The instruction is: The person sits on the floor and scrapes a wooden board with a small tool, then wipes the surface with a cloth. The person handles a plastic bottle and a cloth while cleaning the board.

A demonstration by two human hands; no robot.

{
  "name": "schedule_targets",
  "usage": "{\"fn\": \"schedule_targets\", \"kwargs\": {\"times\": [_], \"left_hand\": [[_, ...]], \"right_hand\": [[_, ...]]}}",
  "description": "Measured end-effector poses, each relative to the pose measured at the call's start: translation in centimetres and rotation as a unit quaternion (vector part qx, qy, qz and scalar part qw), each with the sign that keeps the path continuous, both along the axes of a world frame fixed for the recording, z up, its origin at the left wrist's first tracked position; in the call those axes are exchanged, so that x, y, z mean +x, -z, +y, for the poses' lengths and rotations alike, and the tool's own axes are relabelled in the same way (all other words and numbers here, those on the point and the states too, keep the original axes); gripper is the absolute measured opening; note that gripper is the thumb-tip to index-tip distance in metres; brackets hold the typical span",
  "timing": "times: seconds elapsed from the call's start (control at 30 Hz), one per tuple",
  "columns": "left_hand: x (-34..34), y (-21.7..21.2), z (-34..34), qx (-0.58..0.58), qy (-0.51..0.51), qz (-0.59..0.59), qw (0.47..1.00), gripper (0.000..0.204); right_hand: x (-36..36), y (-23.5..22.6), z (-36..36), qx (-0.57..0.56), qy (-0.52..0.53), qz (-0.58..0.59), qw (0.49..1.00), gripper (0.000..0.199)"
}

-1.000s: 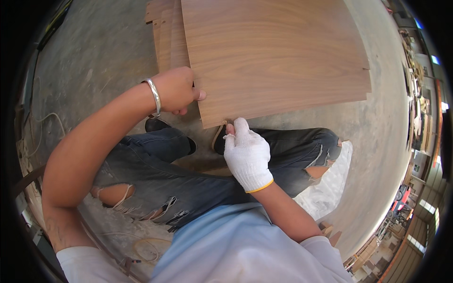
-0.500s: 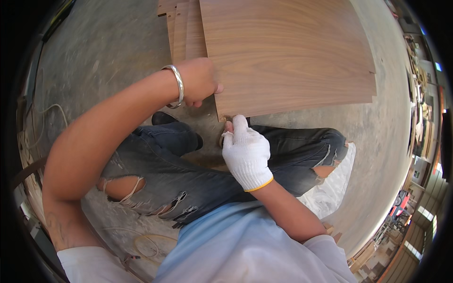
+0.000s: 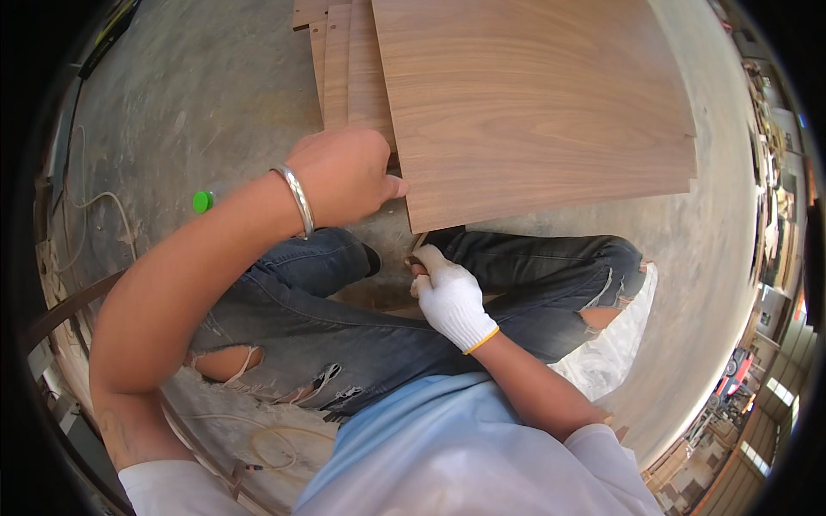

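A large brown wood-grain panel (image 3: 542, 112) lies in front of me, on top of other boards. My bare left hand (image 3: 348, 172), with a silver bangle at the wrist, is closed at the panel's left edge. Its thumb presses on that edge near the close corner, while the other fingers curl underneath, mostly hidden. In a white knitted glove, my right hand (image 3: 452, 297) sits just below the panel's near left corner, apart from it. Bare fingertips poke out of the glove and pinch something small and dark, too small to make out.
More wooden boards (image 3: 361, 82) with small holes stick out beneath the panel's left side. A bottle with a green cap (image 3: 202, 202) stands on the concrete floor beyond my left forearm. A pale hose (image 3: 112, 202) curves at the left. White plastic sheeting (image 3: 615, 353) lies beside my right knee.
My right hand has drawn back from the panel's corner, toward me. My left hand has shifted slightly nearer along the edge. The green cap has come into sight.
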State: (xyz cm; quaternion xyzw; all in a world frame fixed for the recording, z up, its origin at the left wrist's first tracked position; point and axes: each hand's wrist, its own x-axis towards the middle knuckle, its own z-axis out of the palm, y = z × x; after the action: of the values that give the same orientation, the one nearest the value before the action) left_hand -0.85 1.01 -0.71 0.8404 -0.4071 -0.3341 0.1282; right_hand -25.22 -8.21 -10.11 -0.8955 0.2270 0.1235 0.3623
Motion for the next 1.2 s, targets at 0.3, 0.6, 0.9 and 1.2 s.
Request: {"fn": "schedule_targets", "kwargs": {"times": [0.3,0.6,0.9,1.2], "left_hand": [[-3.6,-0.5,-0.7,0.073,0.044,-0.022,0.996,0.075],[-2.6,0.0,-1.3,0.117,0.031,0.126,0.985,0.072],[-1.6,-0.6,-1.9,0.148,0.032,0.226,0.962,0.053],[-0.5,-0.5,-1.5,0.159,0.077,0.245,0.953,0.035]], "right_hand": [[-2.3,0.5,-1.5,0.207,0.110,0.049,0.971,0.015],[-1.2,-0.5,-2.6,0.180,0.097,0.038,0.978,0.019],[-2.0,-0.1,-2.5,0.318,0.132,-0.080,0.936,0.033],[-1.1,-7.4,-8.5,0.402,0.293,-0.052,0.866,0.028]]}}
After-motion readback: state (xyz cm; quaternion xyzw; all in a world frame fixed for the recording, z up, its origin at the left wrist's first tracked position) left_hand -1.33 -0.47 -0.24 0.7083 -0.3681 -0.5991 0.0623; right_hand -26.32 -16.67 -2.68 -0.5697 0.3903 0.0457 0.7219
